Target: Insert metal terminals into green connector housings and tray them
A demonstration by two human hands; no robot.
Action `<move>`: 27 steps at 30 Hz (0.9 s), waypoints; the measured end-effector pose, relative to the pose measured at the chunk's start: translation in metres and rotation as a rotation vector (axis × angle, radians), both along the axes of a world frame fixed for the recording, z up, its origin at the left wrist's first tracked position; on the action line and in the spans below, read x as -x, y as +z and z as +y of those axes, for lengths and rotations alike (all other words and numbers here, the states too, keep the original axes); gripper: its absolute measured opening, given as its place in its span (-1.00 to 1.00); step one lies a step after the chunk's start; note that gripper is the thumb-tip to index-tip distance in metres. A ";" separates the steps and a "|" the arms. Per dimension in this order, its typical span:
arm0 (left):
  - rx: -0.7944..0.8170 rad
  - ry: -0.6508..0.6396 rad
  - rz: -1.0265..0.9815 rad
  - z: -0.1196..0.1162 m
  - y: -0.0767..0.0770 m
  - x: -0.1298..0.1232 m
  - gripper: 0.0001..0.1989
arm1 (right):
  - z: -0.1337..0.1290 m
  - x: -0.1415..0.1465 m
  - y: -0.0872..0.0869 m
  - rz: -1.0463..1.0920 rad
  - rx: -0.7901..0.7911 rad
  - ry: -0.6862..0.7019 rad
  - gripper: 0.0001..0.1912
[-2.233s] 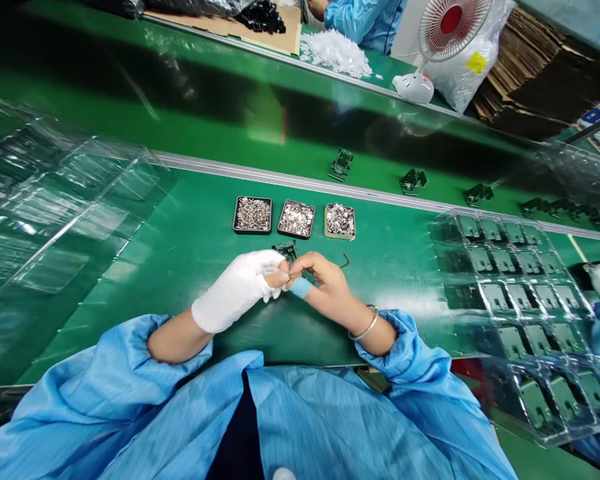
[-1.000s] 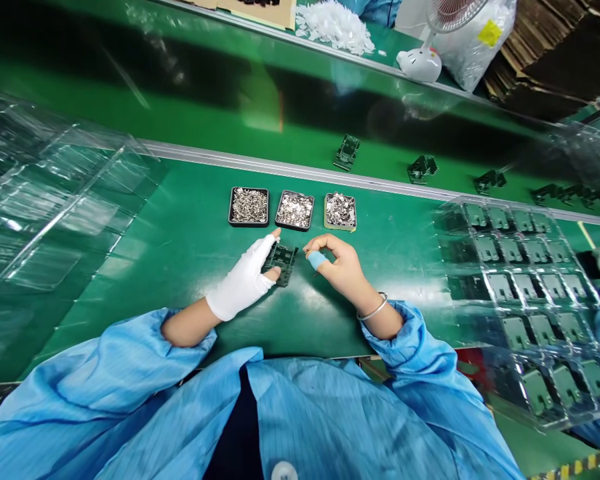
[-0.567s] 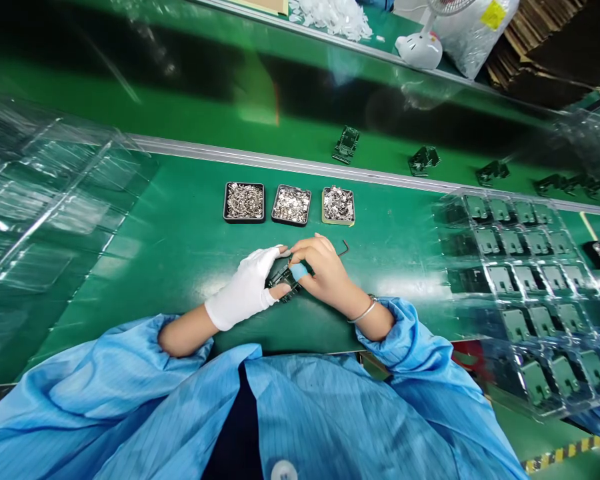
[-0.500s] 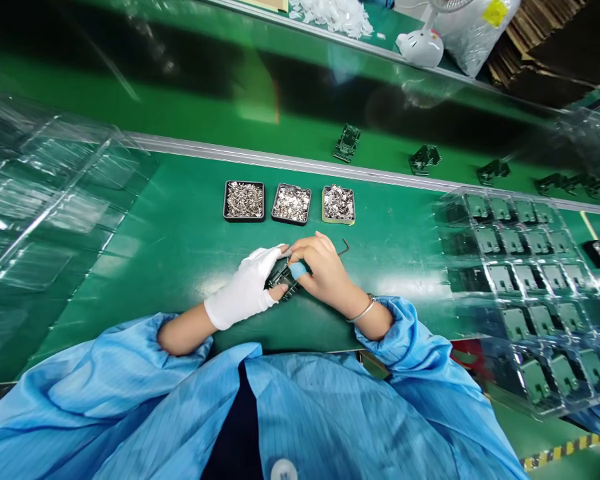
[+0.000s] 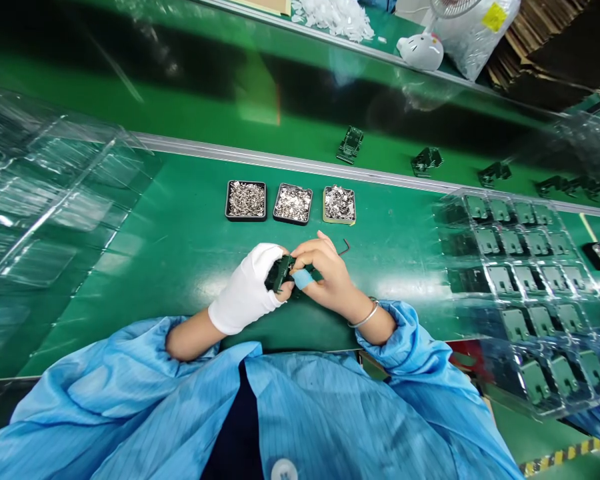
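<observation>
My left hand (image 5: 247, 290), in a white glove with bare fingertips, is closed around a green circuit board assembly (image 5: 281, 273) low over the bench. My right hand (image 5: 325, 270), with blue tape on one finger, pinches at the right side of the same board. Whether a small part is also between its fingers is hidden. Beyond the hands stand a left tray (image 5: 247, 219), a middle tray (image 5: 291, 221) and a right tray (image 5: 339, 221), all filled with small shiny metal pieces. A thin dark red bent rod (image 5: 345, 247) lies just past my right hand.
A clear compartment tray (image 5: 525, 260) holding several green boards stands at right. Clear plastic trays (image 5: 55, 200) are at left. Beyond a metal rail (image 5: 280, 163), several board assemblies (image 5: 351, 143) sit on a green strip. A white fan (image 5: 420, 52) stands at the back.
The circuit board has been turned in my hands and now shows more edge-on. My left hand has shifted slightly right, and my right fingers have moved a little along the board.
</observation>
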State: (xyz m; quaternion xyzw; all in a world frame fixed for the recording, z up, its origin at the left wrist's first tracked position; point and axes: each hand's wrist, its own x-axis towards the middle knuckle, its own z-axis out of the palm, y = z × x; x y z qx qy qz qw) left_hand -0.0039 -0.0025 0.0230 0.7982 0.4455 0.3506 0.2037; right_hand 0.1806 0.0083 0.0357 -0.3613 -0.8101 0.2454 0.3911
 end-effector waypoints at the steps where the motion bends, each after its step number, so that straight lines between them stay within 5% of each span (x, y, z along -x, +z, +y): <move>1: -0.018 0.002 0.005 0.000 0.001 -0.001 -0.68 | 0.000 0.001 0.000 -0.008 -0.005 -0.002 -0.93; 10: -0.152 0.010 0.152 0.001 -0.001 0.001 -0.65 | 0.001 -0.001 -0.003 -0.053 0.047 -0.023 -0.92; 16: -0.053 -0.079 0.007 0.002 0.001 0.006 -0.65 | 0.004 -0.001 -0.004 -0.009 0.056 0.053 -0.90; 23: 0.047 0.012 0.021 0.005 0.000 0.001 -0.71 | 0.001 0.006 -0.006 0.060 0.098 0.010 -0.90; 27: -0.033 0.021 0.089 0.008 0.002 0.003 -0.76 | -0.003 0.008 -0.004 0.052 0.123 -0.002 -0.88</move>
